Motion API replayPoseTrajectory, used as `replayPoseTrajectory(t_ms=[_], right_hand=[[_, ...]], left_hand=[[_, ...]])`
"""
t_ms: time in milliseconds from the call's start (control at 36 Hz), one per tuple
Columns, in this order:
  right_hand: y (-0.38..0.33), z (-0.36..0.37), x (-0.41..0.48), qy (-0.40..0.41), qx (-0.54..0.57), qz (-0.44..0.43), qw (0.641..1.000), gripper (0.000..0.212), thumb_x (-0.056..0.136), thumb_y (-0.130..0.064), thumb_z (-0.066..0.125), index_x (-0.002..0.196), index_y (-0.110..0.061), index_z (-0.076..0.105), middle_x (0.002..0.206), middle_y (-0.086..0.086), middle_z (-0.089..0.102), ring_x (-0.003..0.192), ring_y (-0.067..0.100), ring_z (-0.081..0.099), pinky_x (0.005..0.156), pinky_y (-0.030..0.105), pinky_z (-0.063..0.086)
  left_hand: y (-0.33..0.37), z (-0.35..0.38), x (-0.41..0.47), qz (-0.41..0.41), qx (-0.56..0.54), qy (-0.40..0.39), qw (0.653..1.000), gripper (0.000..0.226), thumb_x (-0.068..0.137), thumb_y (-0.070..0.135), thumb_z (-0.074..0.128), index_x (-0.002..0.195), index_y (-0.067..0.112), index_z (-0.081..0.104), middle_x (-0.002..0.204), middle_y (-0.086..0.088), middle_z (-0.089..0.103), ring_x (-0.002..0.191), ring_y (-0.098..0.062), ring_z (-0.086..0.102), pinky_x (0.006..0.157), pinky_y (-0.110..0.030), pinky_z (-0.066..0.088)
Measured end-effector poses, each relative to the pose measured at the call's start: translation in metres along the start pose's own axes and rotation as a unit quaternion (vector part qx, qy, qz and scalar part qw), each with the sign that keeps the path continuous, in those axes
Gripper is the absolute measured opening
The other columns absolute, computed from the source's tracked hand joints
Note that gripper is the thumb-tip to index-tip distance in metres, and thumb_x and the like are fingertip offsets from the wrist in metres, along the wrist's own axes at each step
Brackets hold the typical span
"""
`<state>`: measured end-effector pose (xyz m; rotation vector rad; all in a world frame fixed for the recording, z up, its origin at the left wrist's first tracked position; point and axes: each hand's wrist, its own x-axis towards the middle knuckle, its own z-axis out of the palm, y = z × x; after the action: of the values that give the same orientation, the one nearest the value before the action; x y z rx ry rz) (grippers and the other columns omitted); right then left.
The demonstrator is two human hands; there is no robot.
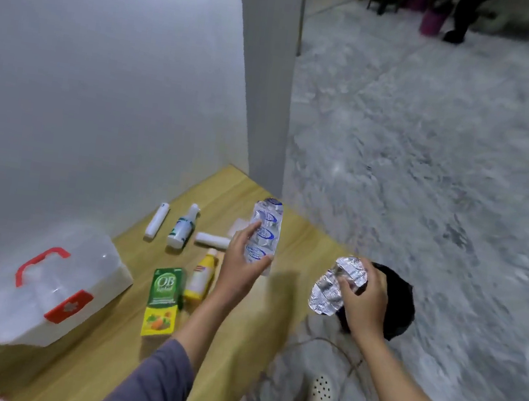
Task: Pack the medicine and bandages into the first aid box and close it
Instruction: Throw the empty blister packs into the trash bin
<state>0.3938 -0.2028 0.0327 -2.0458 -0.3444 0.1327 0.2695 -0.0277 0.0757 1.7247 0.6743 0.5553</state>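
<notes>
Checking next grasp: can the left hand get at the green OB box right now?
Probably not yet: the left hand is shut on a blister strip. The green OB box lies uncovered on the table beside it.

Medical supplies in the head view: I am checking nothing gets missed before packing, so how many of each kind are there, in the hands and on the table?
Blister strips: 2, left hand holds one, right hand holds one
Bottles: 2
White tube: 1
Bandage roll: 1
Green box: 1
Total: 7
</notes>
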Motion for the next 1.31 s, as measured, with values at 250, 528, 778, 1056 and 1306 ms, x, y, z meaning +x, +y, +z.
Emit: replayPoseTrajectory(t_ms=[250, 528, 778, 1056, 1306], right_hand=[[0.109, -0.075, 0.117, 0.07, -0.023, 0.122, 0.99, 0.051, 0.079, 0.0, 0.066, 0.127, -0.006, 0.051, 0.125, 0.02, 0.049, 0.118, 0.032, 0.047, 0.096, 0.023, 0.031], [0.245, -0.077, 0.196, 0.059, -0.038, 0.23, 0.971, 0.05, 0.082, -0.002, 0.065, 0.128, -0.004, 0.047, 0.124, 0.017, 0.044, 0.116, 0.028, 0.048, 0.091, 0.014, 0.03], [0.338, -0.031, 0.232, 0.035, -0.042, 0.26, 0.964, 0.054, 0.081, -0.002, 0.066, 0.131, -0.005, 0.044, 0.126, 0.016, 0.043, 0.115, 0.026, 0.049, 0.091, 0.009, 0.028], [0.341, -0.03, 0.228, -0.136, -0.101, 0.301, 0.939, 0.074, 0.09, -0.02, 0.058, 0.148, -0.015, 0.012, 0.154, 0.01, 0.017, 0.142, 0.024, 0.02, 0.112, 0.034, 0.027], [0.221, -0.056, 0.239, -0.206, -0.179, 0.205, 0.94, 0.068, 0.095, -0.026, 0.048, 0.148, -0.015, 0.008, 0.158, 0.005, 0.007, 0.145, 0.021, 0.008, 0.118, 0.036, 0.017]], left_hand=[[-0.014, 0.199, 0.089, -0.072, 0.04, -0.172, 0.982, 0.065, 0.067, 0.019, 0.063, 0.13, 0.012, 0.046, 0.124, 0.002, 0.048, 0.111, -0.007, 0.047, 0.082, 0.005, 0.029], [-0.106, 0.367, 0.151, -0.196, 0.079, -0.237, 0.948, 0.057, 0.079, -0.004, 0.064, 0.131, 0.009, 0.044, 0.134, -0.008, 0.045, 0.116, -0.011, 0.041, 0.082, -0.003, 0.029], [-0.21, 0.42, 0.183, -0.266, 0.156, -0.267, 0.913, 0.059, 0.08, -0.002, 0.062, 0.134, 0.008, 0.041, 0.131, -0.009, 0.044, 0.107, -0.01, 0.041, 0.077, -0.008, 0.03], [-0.205, 0.406, 0.194, -0.254, 0.205, -0.327, 0.887, 0.073, 0.087, 0.031, 0.061, 0.146, 0.016, 0.021, 0.151, -0.004, 0.027, 0.14, -0.022, 0.027, 0.112, -0.041, 0.03], [-0.088, 0.334, 0.219, -0.127, 0.298, -0.317, 0.891, 0.069, 0.093, 0.041, 0.047, 0.147, 0.013, 0.013, 0.157, -0.005, 0.014, 0.144, -0.018, 0.015, 0.114, -0.03, 0.016]])
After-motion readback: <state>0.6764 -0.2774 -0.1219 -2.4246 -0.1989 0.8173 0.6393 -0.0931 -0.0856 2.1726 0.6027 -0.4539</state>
